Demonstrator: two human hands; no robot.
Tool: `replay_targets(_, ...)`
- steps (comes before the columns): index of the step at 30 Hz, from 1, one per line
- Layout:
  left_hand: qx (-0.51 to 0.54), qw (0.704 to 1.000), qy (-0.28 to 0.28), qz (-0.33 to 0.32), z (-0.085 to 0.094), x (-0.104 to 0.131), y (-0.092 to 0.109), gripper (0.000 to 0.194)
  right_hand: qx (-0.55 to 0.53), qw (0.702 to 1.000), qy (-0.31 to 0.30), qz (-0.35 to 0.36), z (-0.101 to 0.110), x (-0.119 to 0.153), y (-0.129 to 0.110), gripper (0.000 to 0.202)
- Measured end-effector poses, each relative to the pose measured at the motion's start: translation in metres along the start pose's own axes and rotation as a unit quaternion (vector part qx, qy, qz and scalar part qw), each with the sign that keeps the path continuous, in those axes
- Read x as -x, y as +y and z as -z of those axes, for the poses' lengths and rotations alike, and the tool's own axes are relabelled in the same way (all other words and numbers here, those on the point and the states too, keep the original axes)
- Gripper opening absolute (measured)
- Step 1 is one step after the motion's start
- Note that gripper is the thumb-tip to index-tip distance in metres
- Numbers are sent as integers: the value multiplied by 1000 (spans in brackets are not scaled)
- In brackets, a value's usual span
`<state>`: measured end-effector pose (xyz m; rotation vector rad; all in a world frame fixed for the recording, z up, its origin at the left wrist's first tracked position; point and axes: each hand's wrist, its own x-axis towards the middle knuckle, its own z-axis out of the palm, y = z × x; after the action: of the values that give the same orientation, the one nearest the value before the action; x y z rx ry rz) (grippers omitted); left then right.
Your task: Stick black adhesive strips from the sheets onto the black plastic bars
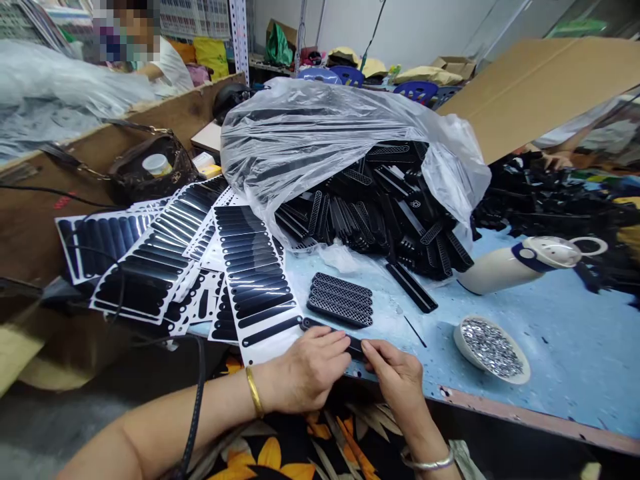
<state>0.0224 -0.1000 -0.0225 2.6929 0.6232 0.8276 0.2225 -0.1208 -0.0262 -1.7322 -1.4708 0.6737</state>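
At the table's near edge, my left hand (317, 363) and my right hand (397, 373) hold one long black plastic strip (356, 349). My left fingers lie over its middle, and my right thumb and fingers pinch its right end. Its rounded left end shows past my left hand. Just beyond lies a neat block of black strips with a lattice pattern (340, 300). To the left, a white sheet of black stickers (263, 267) reaches close to my left hand, its nearest sticker set apart from the others.
A clear plastic bag (310, 127) spills many black strips (370, 207) onto the blue table (565, 353). At right are a bowl of small shiny metal pieces (493, 347) and a white bottle (510, 267). More sticker sheets (145, 260) and a handbag (150, 163) lie left. Other people sit farther back.
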Motion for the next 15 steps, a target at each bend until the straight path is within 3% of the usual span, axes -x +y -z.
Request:
replay_targets(4, 10, 1000, 6, 9, 14, 18, -20, 32, 1, 1000, 8, -21, 0, 0, 1, 40)
replay_targets(9, -36, 994, 64, 81, 35, 39, -39, 26, 7, 1000, 9, -14, -2, 2, 4, 43)
replay_targets(15, -88, 973, 117, 180, 49, 47, -40, 15, 26, 999, 20, 8, -3, 1, 8, 50)
